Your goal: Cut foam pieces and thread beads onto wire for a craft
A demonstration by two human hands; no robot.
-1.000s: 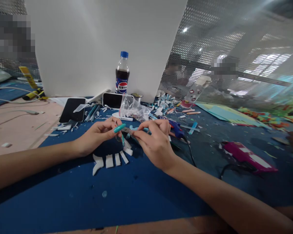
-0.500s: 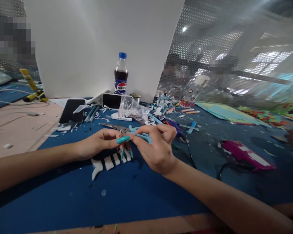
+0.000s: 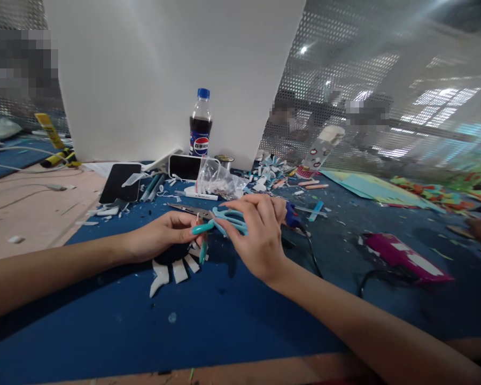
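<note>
My left hand (image 3: 166,235) pinches a glossy teal rod-like piece (image 3: 202,229) between thumb and fingers. Below its fingertips hangs a second teal part (image 3: 202,251), and what joins the two is hidden. Just right of it is my right hand (image 3: 260,232), thumb and fingers apart, with the thumb tip close to the teal rod's end. Scissors with light blue handles (image 3: 230,215) appear behind and between the right fingers, blades pointing left; I cannot tell whether the hand touches them. Several white cut pieces (image 3: 180,271) lie in a row beneath my left hand.
Farther back stand a cola bottle (image 3: 201,131) and a clear plastic bag (image 3: 220,179). Two phones, one a dark phone (image 3: 120,183), lie near a white marker (image 3: 202,196). Scraps (image 3: 270,174) are heaped right of centre. At right lies a magenta case (image 3: 404,256) with a black cable.
My right hand's fingers have spread from a pinch at the teal rod's end, and the hand has lifted slightly. The left hand stays nearly still, while the hanging teal part has shifted a little.
</note>
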